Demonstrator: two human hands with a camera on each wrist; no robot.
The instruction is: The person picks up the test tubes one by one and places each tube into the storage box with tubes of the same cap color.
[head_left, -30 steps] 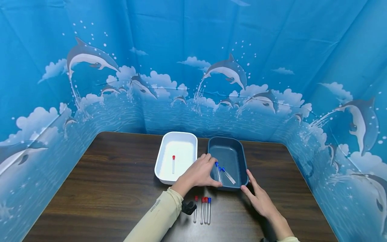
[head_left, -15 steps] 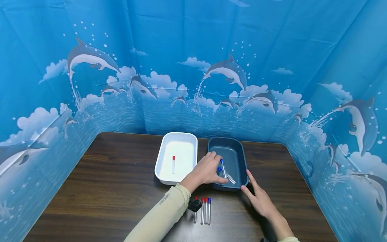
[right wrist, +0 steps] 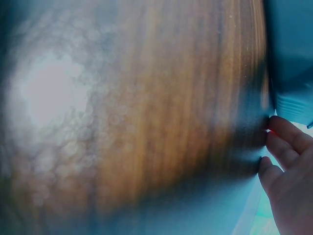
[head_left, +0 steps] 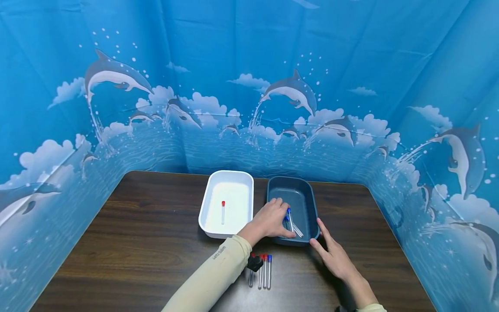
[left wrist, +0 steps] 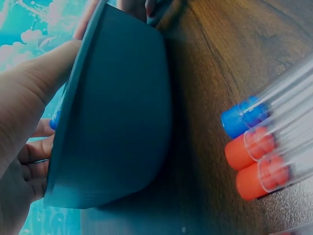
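Observation:
My left hand (head_left: pixel 269 220) reaches over the near left part of a dark blue tray (head_left: pixel 301 197) and pinches a blue-capped test tube (head_left: pixel 290 221) between thumb and fingers. Other blue-capped test tubes (head_left: pixel 299 232) lie in the tray, partly hidden by that hand. In the left wrist view, the tray's outer wall (left wrist: pixel 117 107) hides much of the grip, and a blue cap (left wrist: pixel 55 119) shows by the fingers. My right hand (head_left: pixel 337 261) touches the tray's near right corner with thumb and fingers extended and spread.
A white tray (head_left: pixel 238 216) stands left of the dark one, with one red-capped test tube (head_left: pixel 223 213) inside. Several capped test tubes (head_left: pixel 269 274), red and blue, lie side by side before the trays, partly under a black wrist camera (head_left: pixel 255 263). A dolphin-printed curtain (head_left: pixel 218 78) encloses the table.
My left hand has moved right within the dark tray, carrying the blue-capped test tube along, and then slightly lower. The right hand stays at the tray's corner.

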